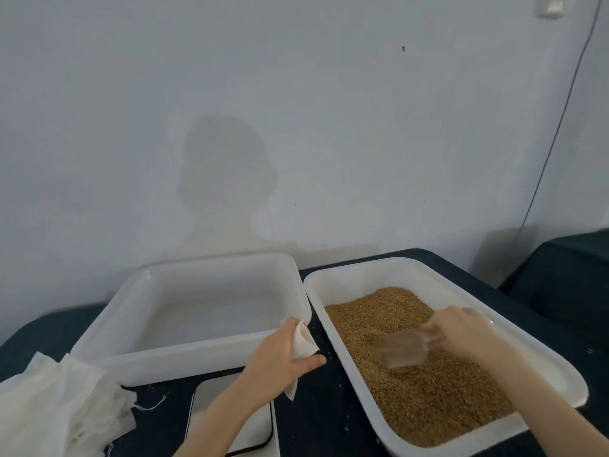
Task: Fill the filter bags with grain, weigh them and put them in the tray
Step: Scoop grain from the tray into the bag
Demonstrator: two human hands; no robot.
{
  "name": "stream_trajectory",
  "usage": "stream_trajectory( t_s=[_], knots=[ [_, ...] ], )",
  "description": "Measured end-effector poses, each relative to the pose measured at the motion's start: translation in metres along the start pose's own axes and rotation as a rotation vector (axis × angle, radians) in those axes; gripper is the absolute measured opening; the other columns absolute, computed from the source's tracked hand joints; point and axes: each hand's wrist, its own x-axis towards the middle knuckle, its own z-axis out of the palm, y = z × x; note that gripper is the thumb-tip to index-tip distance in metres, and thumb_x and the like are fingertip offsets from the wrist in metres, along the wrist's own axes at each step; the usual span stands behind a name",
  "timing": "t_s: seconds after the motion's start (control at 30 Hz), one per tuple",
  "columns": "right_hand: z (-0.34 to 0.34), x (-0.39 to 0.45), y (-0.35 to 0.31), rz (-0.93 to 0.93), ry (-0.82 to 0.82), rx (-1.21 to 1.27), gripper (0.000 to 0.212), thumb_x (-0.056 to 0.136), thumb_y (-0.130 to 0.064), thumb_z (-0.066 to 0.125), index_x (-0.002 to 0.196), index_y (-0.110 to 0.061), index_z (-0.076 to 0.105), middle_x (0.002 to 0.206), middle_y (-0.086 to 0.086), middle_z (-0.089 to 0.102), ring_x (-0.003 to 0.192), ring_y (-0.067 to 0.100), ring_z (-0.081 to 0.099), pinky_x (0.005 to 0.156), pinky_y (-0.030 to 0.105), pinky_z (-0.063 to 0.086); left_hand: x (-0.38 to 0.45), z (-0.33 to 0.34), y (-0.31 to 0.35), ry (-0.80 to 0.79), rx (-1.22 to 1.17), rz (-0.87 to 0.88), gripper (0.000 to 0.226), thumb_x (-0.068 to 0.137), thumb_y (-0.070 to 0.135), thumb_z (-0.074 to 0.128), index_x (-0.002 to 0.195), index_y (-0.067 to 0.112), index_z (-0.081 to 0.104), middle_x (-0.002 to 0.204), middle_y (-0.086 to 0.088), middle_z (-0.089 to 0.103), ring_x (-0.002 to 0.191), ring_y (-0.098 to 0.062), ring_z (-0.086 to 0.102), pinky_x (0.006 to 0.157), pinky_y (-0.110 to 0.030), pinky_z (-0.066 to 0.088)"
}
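My left hand (280, 357) grips a white filter bag (301, 344) between the two trays, its mouth turned toward the grain. My right hand (461, 331) holds the handle of a clear plastic scoop (403, 349), whose bowl lies on the brown grain (428, 390) in the right white tray (362, 272). The left white tray (108, 354) holds nothing. A flat white scale (230, 420) with a dark rim sits under my left forearm, partly hidden. A heap of spare white filter bags (59, 404) lies at the lower left.
Both trays stand on a dark tablecloth (316, 417) close to a pale wall. A few stray grains lie on the cloth between the trays. A dark cable (560, 127) runs down the wall at the right. Another dark-covered surface (566, 275) stands at the far right.
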Motion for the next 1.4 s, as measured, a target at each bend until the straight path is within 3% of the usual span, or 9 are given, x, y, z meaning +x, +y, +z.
stream_trajectory(
  t_s=[0.23, 0.33, 0.47, 0.57, 0.73, 0.87, 0.97, 1.2, 1.4],
  knots=[
    [0.023, 0.007, -0.008, -0.023, -0.140, 0.417, 0.023, 0.082, -0.026, 0.071, 0.093, -0.046, 0.071, 0.099, -0.026, 0.065, 0.093, 0.002, 0.063, 0.083, 0.029, 0.055, 0.002, -0.001, 0.000, 0.000, 0.026, 0.004, 0.045, 0.070, 0.065, 0.063, 0.102, 0.044, 0.039, 0.095, 0.014, 0.056, 0.087, -0.005, 0.056, 0.074, -0.022, 0.048],
    [0.019, 0.006, 0.000, 0.053, -0.102, 0.496, 0.024, 0.079, -0.024, 0.074, 0.082, -0.047, 0.066, 0.103, -0.019, 0.066, 0.100, 0.009, 0.063, 0.093, 0.037, 0.052, 0.000, -0.002, 0.000, 0.006, 0.036, 0.007, 0.048, 0.074, 0.061, 0.066, 0.109, 0.037, 0.042, 0.097, 0.013, 0.056, 0.088, -0.006, 0.057, 0.078, -0.026, 0.050],
    [0.007, 0.005, 0.011, 0.148, -0.018, 0.374, 0.024, 0.078, -0.029, 0.071, 0.092, -0.049, 0.069, 0.097, -0.026, 0.066, 0.091, 0.006, 0.063, 0.079, 0.034, 0.057, 0.001, -0.001, 0.002, 0.009, 0.038, 0.014, 0.047, 0.079, 0.055, 0.068, 0.111, 0.033, 0.043, 0.098, 0.011, 0.056, 0.089, -0.008, 0.056, 0.078, -0.025, 0.049],
    [0.007, 0.005, 0.022, 0.089, -0.064, 0.660, 0.040, 0.075, -0.013, 0.079, 0.108, -0.033, 0.071, 0.106, -0.016, 0.069, 0.097, 0.006, 0.064, 0.088, 0.030, 0.054, 0.000, 0.000, 0.004, 0.001, 0.028, 0.009, 0.046, 0.079, 0.055, 0.068, 0.111, 0.033, 0.043, 0.097, 0.011, 0.057, 0.089, -0.008, 0.057, 0.079, -0.028, 0.050],
    [-0.010, -0.011, 0.022, -0.082, -0.078, 0.876, 0.043, 0.076, -0.002, 0.076, 0.090, -0.043, 0.072, 0.092, -0.020, 0.073, 0.068, -0.006, 0.065, 0.062, 0.011, 0.045, 0.000, 0.000, 0.007, -0.015, 0.012, 0.003, 0.044, 0.079, 0.054, 0.068, 0.108, 0.033, 0.042, 0.096, 0.012, 0.057, 0.088, -0.007, 0.057, 0.078, -0.025, 0.049],
    [-0.027, -0.019, 0.012, -0.221, -0.120, 0.926, 0.041, 0.075, -0.006, 0.077, 0.096, -0.041, 0.075, 0.099, -0.024, 0.072, 0.086, -0.004, 0.068, 0.080, 0.018, 0.049, 0.000, -0.001, 0.011, -0.035, -0.001, 0.001, 0.041, 0.078, 0.056, 0.066, 0.105, 0.036, 0.042, 0.096, 0.013, 0.057, 0.088, -0.006, 0.057, 0.073, -0.020, 0.045],
    [-0.042, -0.024, -0.003, -0.317, -0.158, 0.900, 0.044, 0.073, -0.011, 0.080, 0.090, -0.051, 0.073, 0.100, -0.028, 0.070, 0.088, -0.009, 0.065, 0.071, 0.009, 0.049, -0.001, -0.003, 0.013, -0.050, -0.010, 0.010, 0.039, 0.076, 0.059, 0.063, 0.101, 0.041, 0.041, 0.096, 0.014, 0.057, 0.087, -0.005, 0.058, 0.073, -0.020, 0.046],
    [-0.059, -0.031, -0.030, -0.397, -0.207, 0.822, 0.040, 0.076, -0.015, 0.078, 0.100, -0.047, 0.073, 0.105, -0.027, 0.069, 0.097, 0.001, 0.066, 0.093, 0.028, 0.052, -0.004, -0.008, 0.014, -0.080, 0.004, 0.028, 0.035, 0.080, 0.055, 0.065, 0.103, 0.043, 0.042, 0.098, 0.016, 0.058, 0.089, -0.002, 0.058, 0.080, -0.024, 0.050],
    [-0.066, -0.039, -0.043, -0.402, -0.138, 0.801, 0.039, 0.074, -0.009, 0.078, 0.095, -0.042, 0.076, 0.098, -0.029, 0.070, 0.089, -0.011, 0.063, 0.077, 0.005, 0.048, -0.006, -0.011, 0.014, -0.076, 0.089, 0.046, 0.041, 0.081, 0.055, 0.065, 0.107, 0.040, 0.038, 0.096, 0.018, 0.053, 0.086, -0.001, 0.055, 0.068, -0.014, 0.041]
  ],
)
